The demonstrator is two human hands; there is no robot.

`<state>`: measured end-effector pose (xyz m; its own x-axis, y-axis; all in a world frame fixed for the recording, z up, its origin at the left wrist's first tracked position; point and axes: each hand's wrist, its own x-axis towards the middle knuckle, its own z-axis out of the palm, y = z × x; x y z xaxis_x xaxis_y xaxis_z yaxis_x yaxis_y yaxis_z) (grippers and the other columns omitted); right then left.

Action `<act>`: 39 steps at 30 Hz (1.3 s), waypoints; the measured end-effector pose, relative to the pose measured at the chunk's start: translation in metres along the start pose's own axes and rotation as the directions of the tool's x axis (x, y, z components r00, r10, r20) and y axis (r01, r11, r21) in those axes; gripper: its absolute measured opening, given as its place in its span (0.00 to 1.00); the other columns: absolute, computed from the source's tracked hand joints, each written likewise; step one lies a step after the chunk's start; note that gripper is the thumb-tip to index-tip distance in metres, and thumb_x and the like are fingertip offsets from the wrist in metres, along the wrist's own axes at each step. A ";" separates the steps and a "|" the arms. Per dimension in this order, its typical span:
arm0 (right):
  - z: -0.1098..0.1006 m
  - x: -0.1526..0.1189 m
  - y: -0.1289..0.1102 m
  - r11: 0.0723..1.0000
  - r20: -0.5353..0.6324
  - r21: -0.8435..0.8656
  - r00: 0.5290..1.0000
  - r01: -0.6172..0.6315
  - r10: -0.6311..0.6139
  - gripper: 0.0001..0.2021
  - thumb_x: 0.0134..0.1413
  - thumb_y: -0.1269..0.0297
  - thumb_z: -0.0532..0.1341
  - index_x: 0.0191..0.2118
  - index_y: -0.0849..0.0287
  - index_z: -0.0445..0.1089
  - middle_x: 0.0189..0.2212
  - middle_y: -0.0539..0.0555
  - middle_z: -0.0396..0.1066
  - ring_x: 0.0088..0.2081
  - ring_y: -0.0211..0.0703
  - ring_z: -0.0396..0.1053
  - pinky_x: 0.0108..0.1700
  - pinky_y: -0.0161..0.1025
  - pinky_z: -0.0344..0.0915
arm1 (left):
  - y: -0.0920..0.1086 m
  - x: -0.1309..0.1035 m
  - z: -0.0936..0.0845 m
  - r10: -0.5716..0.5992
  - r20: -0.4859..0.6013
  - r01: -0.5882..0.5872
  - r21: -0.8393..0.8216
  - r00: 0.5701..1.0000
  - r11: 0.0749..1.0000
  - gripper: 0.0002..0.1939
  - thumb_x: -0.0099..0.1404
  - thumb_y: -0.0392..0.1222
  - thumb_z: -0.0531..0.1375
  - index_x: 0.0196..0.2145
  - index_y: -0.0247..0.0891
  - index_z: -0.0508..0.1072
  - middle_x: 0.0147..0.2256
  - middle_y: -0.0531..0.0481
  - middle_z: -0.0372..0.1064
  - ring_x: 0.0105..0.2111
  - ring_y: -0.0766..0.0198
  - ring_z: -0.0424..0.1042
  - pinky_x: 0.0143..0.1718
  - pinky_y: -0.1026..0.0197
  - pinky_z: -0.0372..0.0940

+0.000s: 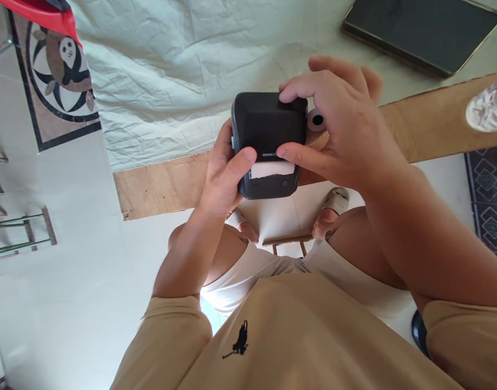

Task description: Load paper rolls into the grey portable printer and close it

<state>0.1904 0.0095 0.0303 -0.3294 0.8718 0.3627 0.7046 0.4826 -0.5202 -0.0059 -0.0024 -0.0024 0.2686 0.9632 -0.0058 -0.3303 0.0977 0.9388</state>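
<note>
A small black box-shaped label printer point(267, 130) is held in both hands above the table's front edge. White paper point(272, 169) shows in its slot under the brand lettering. My left hand point(224, 173) grips its left side, thumb lying on the front by the slot. My right hand point(341, 124) wraps over its top and right side, one finger on the top edge and the thumb on the front beside the paper. A white label roll point(316, 119) peeks out behind my right hand.
A wrinkled white cloth point(171, 70) covers the table, with a brown board strip point(427, 122) along its front edge. A dark tablet point(419, 27) lies at the top right, a clear plastic bottle point(488, 108) at the right edge. My lap and sandalled feet are below.
</note>
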 end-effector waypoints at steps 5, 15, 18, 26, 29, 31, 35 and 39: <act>-0.009 0.001 -0.010 0.997 0.062 -0.062 0.997 -0.051 0.055 0.23 0.56 0.41 0.57 0.51 0.50 0.63 0.54 0.50 0.70 0.63 0.54 0.62 0.61 0.61 0.54 | -0.005 0.004 0.000 0.012 0.006 -0.012 -0.044 1.000 0.999 0.25 0.60 0.62 0.59 0.49 0.44 0.68 0.48 0.46 0.70 0.59 0.50 0.67 0.55 0.48 0.66; -0.010 -0.003 -0.022 0.991 0.108 -0.055 0.986 -0.118 0.124 0.20 0.59 0.50 0.58 0.54 0.48 0.61 0.60 0.47 0.65 0.65 0.46 0.59 0.64 0.55 0.53 | 0.004 0.003 0.014 0.001 -0.088 -0.002 -0.015 0.996 1.000 0.20 0.62 0.61 0.59 0.46 0.48 0.71 0.46 0.49 0.73 0.62 0.50 0.63 0.57 0.50 0.63; -0.008 -0.005 -0.020 0.992 0.090 -0.068 0.990 -0.101 0.107 0.20 0.60 0.49 0.56 0.55 0.48 0.61 0.60 0.46 0.65 0.68 0.47 0.55 0.64 0.56 0.53 | 0.006 0.007 0.013 -0.023 -0.035 0.020 -0.072 0.999 0.997 0.20 0.64 0.62 0.54 0.44 0.49 0.73 0.46 0.49 0.75 0.61 0.49 0.63 0.54 0.49 0.65; -0.008 -0.004 -0.015 0.993 0.026 -0.117 0.999 -0.026 0.029 0.18 0.62 0.50 0.53 0.53 0.51 0.63 0.57 0.49 0.69 0.66 0.48 0.59 0.61 0.55 0.57 | 0.008 0.008 0.008 -0.127 -0.114 0.120 -0.072 0.985 0.990 0.20 0.66 0.60 0.53 0.42 0.44 0.75 0.41 0.48 0.78 0.62 0.50 0.64 0.53 0.55 0.66; -0.006 -0.003 -0.014 0.995 0.024 -0.100 1.000 0.007 -0.004 0.19 0.60 0.52 0.54 0.53 0.53 0.63 0.57 0.50 0.69 0.66 0.49 0.59 0.60 0.55 0.58 | 0.008 0.006 0.008 -0.125 -0.139 0.117 -0.063 0.982 0.991 0.22 0.67 0.61 0.52 0.41 0.42 0.75 0.40 0.47 0.77 0.60 0.50 0.66 0.54 0.55 0.67; -0.005 -0.003 -0.014 0.996 0.033 -0.091 0.999 0.020 -0.017 0.20 0.60 0.51 0.54 0.54 0.53 0.62 0.58 0.50 0.69 0.66 0.49 0.60 0.60 0.56 0.59 | 0.008 0.005 0.008 -0.133 -0.139 0.124 -0.069 0.981 0.990 0.22 0.68 0.60 0.51 0.42 0.42 0.75 0.38 0.48 0.77 0.59 0.52 0.68 0.54 0.56 0.67; -0.003 -0.003 -0.013 0.995 0.047 -0.096 0.999 0.024 -0.020 0.20 0.59 0.52 0.54 0.55 0.52 0.61 0.58 0.52 0.68 0.65 0.50 0.61 0.59 0.55 0.59 | 0.011 0.005 0.009 -0.110 -0.132 0.099 -0.093 0.985 0.991 0.17 0.69 0.55 0.52 0.36 0.43 0.75 0.34 0.49 0.76 0.57 0.52 0.69 0.55 0.55 0.68; -0.002 -0.005 -0.013 0.993 0.031 -0.116 0.999 0.037 -0.034 0.21 0.60 0.51 0.53 0.56 0.52 0.59 0.59 0.52 0.67 0.66 0.49 0.60 0.60 0.54 0.59 | 0.017 0.004 0.015 -0.110 -0.155 0.091 -0.129 0.982 0.988 0.16 0.70 0.49 0.51 0.32 0.41 0.74 0.33 0.48 0.73 0.57 0.51 0.69 0.54 0.52 0.70</act>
<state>0.1842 -0.0016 0.0365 -0.3722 0.8571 0.3561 0.7599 0.5017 -0.4134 0.0036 -0.0008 0.0186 0.1596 0.9737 -0.1629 -0.4181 0.2161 0.8823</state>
